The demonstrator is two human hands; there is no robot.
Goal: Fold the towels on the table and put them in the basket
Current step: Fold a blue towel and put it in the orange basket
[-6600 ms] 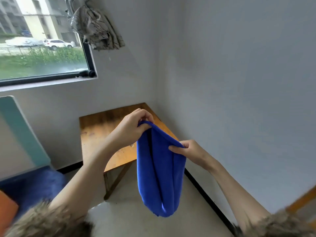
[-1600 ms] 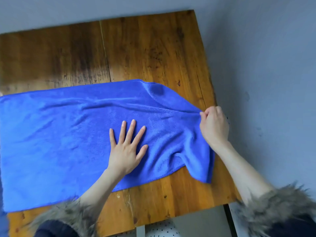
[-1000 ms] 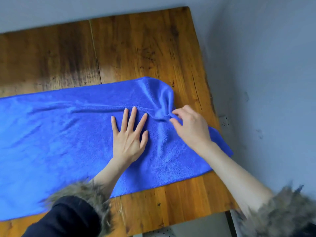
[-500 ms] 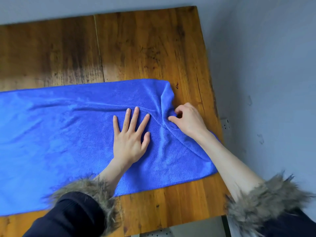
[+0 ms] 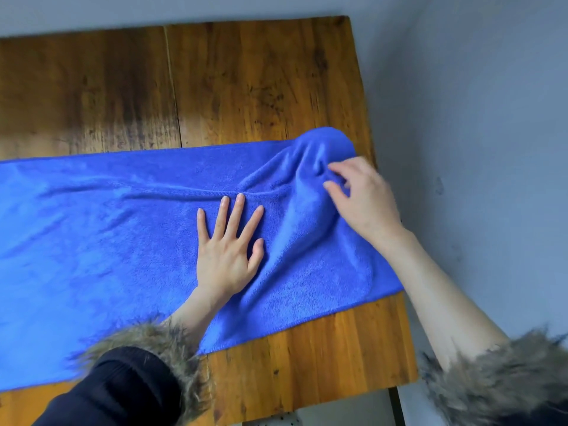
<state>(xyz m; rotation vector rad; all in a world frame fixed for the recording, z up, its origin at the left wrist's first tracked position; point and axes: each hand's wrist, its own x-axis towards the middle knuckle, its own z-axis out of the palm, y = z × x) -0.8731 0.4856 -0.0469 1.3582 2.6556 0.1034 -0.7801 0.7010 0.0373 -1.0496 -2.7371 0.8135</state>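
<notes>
A blue towel [image 5: 107, 241] lies spread across the wooden table [image 5: 246, 81], reaching from the left edge of the view to the table's right edge. My left hand [image 5: 229, 244] lies flat on it with straight, spread fingers, pressing near its middle. My right hand [image 5: 361, 196] is at the towel's far right corner, its fingertips pinching a raised, bunched fold of cloth. No basket is in view.
A grey wall [image 5: 476, 149] runs close along the table's right edge and another behind its far edge. Bare wood shows beyond the towel and in a strip along the near right edge.
My right hand has moved right and away, drawing the far right corner of the towel out toward the table's edge. My left hand has stayed pressed flat on the towel.
</notes>
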